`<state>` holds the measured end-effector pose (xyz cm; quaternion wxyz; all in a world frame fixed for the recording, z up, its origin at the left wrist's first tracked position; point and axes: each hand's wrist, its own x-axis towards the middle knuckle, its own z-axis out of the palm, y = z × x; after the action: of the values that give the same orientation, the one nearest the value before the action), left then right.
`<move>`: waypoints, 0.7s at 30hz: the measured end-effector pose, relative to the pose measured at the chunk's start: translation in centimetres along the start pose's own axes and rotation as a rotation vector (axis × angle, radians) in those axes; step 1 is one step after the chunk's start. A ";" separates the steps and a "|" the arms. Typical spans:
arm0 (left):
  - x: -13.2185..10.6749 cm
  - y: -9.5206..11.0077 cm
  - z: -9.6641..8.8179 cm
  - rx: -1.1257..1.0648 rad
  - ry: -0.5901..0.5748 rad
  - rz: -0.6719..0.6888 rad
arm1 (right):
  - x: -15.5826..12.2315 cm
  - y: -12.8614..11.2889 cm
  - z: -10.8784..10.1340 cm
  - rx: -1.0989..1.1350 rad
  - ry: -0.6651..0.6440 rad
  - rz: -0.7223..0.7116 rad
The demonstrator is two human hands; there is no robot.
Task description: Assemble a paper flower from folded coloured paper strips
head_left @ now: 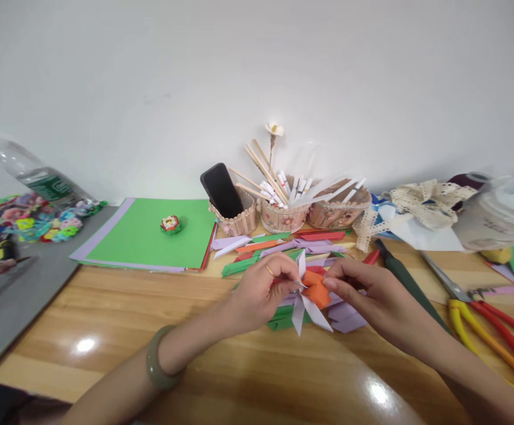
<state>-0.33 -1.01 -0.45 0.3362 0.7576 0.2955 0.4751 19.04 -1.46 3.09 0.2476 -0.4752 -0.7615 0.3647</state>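
Against the pale wall: wood-grained table (128, 319), with a grey mat (39, 295) at its left end.
Paper stack: green sheet (141, 236) uppermost, lilac edges showing under it.
Folded strips (243, 268): green, lilac, red and orange, spread on the table beneath and beyond the hands.
Scissors (449, 280): yellow and red handles, lying to the right.
Left hand (259, 295): thumb and fingers pinched together on the pale folded paper (298, 313), whose pointed arms stick out up and down.
Right hand (369, 289): thumb and fingers nearly closed, pinching the edge of the orange folded paper (316, 295), which sits between the hands against the pale one.
Holders: three in a row at the wall; the left one (239, 224) carries a dark phone (222, 190).
Bracelet (153, 360): green, on the left wrist.
Paper flower (170, 224): small, red, green and white, on the green sheet.
Ring (269, 270): on a left finger.
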 end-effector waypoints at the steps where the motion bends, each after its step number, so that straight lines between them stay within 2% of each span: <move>1: 0.0 0.0 0.0 -0.017 0.006 -0.005 | 0.0 0.0 0.0 0.002 -0.007 0.004; 4: 0.0 -0.1 0.0 -0.118 0.025 -0.069 | 0.0 -0.1 -0.1 -0.006 -0.027 0.006; 7: 0.3 -0.6 -0.2 -0.321 0.065 -0.194 | 0.2 0.1 -0.4 0.016 -0.024 -0.001; 12: 0.8 -1.7 -0.3 -0.660 0.078 -0.411 | 0.5 1.4 -0.2 0.228 0.170 0.051; 15: 0.8 -1.9 0.0 -0.811 0.106 -0.505 | 0.3 1.9 0.7 0.288 0.125 -0.071; 18: 0.7 -1.8 0.3 -0.895 0.122 -0.616 | 0.2 1.8 1.7 0.148 0.097 -0.192; 21: 0.7 -1.6 0.5 -0.926 0.125 -0.688 | 0.1 1.4 2.3 0.035 0.137 -0.285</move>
<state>0.19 0.35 -1.56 0.7495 0.3627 0.3055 0.4620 18.12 -1.68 0.55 0.3565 -0.3816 -0.7962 0.3055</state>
